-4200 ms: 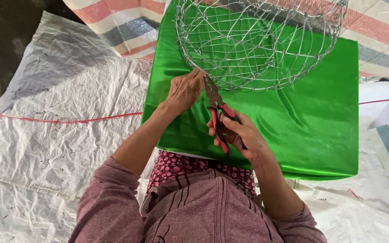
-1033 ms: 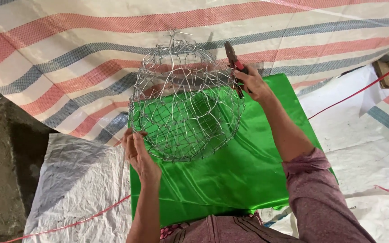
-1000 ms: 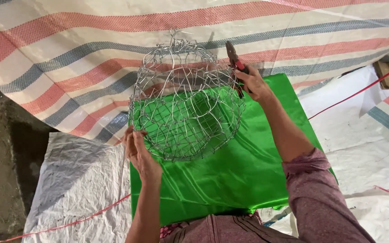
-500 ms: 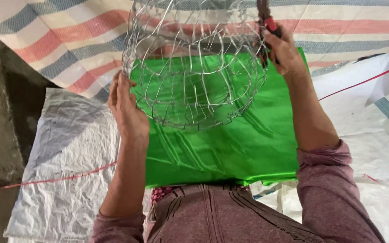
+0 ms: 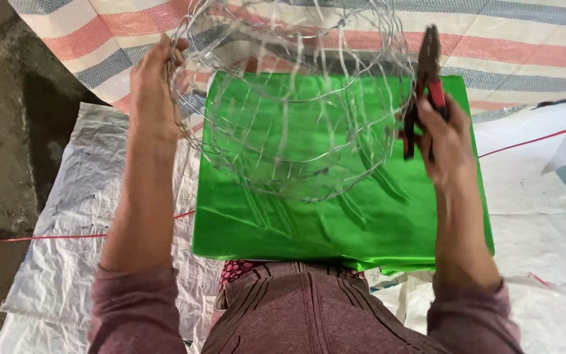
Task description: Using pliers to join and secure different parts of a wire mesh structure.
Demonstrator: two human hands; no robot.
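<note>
Now, your hands:
Left hand [image 5: 154,88]: your fingers curl tight on the rim of the round silver wire-mesh basket [image 5: 293,105], raised over the shiny green sheet [image 5: 335,210].
Right hand [image 5: 443,134]: your fingers wrap the red-handled pliers [image 5: 425,82], beside the basket.

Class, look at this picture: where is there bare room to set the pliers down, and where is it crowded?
Free: the near strip of the green sheet, between the wire cage and the person's lap; also the white sacking right of the sheet, crossed by a red cord. Crowded: the sheet's middle and far part, under the cage held by the left hand, with the right hand holding the pliers beside it.
</note>
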